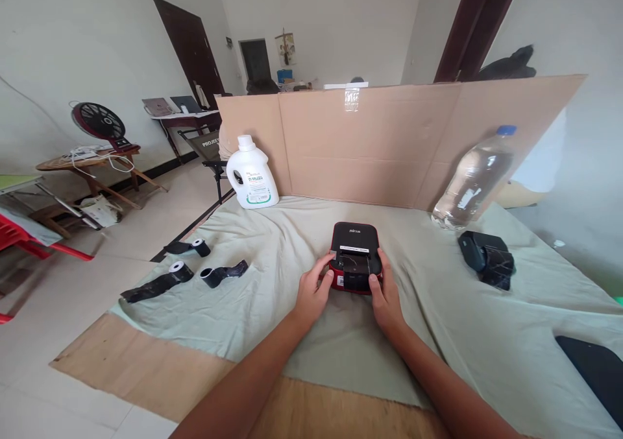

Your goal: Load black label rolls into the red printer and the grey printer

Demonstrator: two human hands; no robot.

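A small black printer with a red lower body [357,236] lies on the pale green cloth [272,309] in front of me. A strip of black paper [356,279] comes out of its slot and hangs over the front. My left hand [314,288] grips the printer's left side, thumb near the front corner. On the opposite side, my right hand [388,296] holds it with the thumb at the front edge and the fingers along the side. The undersides of the fingers are hidden.
Partly unrolled black paper rolls [180,271] lie to the left. A white jug [253,176] and a tilted water bottle [474,179] stand against the cardboard panel [360,147]. At right are another dark device with black paper [487,257] and a black flat object [596,371].
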